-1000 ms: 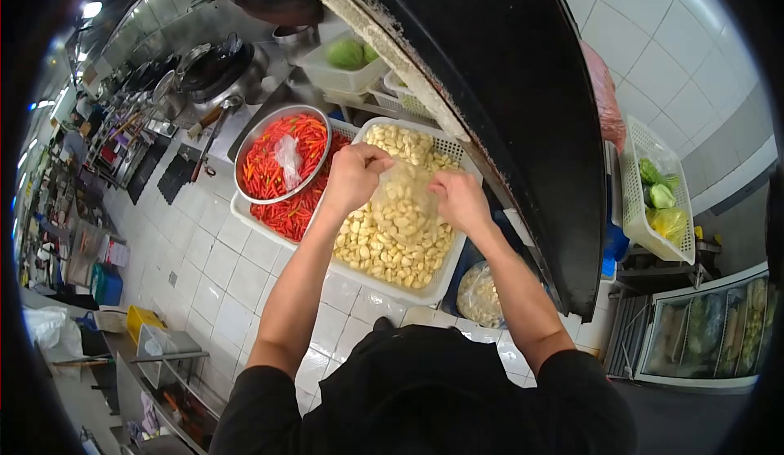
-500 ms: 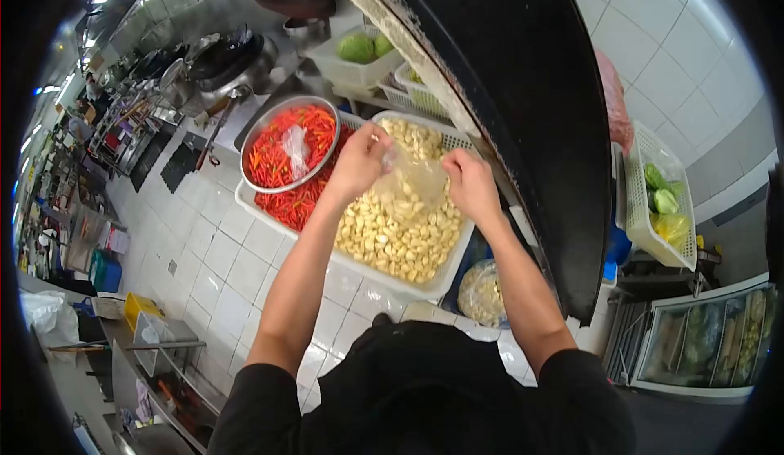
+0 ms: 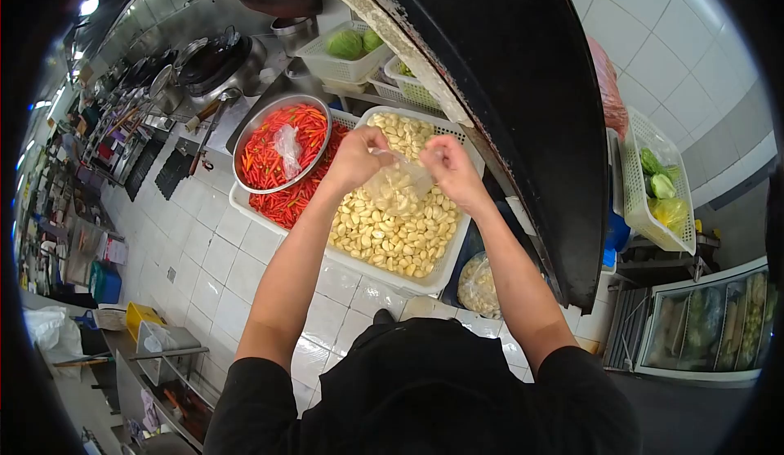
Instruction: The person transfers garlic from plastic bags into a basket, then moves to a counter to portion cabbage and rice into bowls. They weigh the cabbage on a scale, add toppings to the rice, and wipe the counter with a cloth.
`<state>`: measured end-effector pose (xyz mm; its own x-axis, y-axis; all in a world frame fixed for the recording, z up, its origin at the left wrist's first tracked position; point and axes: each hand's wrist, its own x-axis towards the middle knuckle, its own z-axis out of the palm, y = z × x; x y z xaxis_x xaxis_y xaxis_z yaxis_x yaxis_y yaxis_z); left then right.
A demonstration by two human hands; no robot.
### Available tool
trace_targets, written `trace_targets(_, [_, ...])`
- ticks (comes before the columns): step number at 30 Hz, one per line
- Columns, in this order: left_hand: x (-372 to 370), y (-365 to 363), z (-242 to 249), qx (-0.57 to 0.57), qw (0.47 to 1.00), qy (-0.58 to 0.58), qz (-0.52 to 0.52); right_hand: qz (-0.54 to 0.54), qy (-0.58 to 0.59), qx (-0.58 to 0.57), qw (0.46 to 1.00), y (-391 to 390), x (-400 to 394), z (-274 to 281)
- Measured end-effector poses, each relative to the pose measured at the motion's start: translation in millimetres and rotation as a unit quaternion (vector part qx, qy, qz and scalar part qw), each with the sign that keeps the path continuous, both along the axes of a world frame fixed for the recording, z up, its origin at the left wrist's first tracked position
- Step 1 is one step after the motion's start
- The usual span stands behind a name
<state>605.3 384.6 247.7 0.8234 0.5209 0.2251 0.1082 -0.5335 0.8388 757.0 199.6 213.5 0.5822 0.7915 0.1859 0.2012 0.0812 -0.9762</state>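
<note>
Between my hands hangs a clear plastic bag (image 3: pixel 398 187) with pale peeled garlic cloves showing in it, over a white basket (image 3: pixel 454 269) heaped with garlic cloves (image 3: pixel 371 230). My left hand (image 3: pixel 359 159) pinches the left side of the bag's mouth. On the other side, the curled fingers of my right hand (image 3: pixel 451 171) close on its right top edge. To the left, a steel bowl (image 3: pixel 238 159) of red chillies (image 3: pixel 269 157), with a crumpled plastic bag (image 3: pixel 287 149) on top, rests on a second basket of red chillies (image 3: pixel 282 207).
A filled clear bag (image 3: pixel 480 285) sits below the garlic basket at the right. The dark curved panel (image 3: pixel 523 112) rises close beside my right arm. Crates with green vegetables (image 3: pixel 346 45) stand behind. White floor tiles (image 3: pixel 220 263) lie to the left.
My hands have come closer together, the right one moving left toward the left hand. The bag's mouth is narrower. The whole view has shifted slightly.
</note>
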Motion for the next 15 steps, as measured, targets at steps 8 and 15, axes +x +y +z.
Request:
trace_targets(8, [-1.8,-9.4,19.2,0.041,0.999,0.006,0.030,-0.113,-0.234,0.002,0.966,24.0,-6.4,9.5])
trace_targets(15, [-15.0,-41.1,-1.1,0.198,0.962,0.140,-0.129,-0.114,-0.014,0.003,0.993,31.0,3.8,4.9])
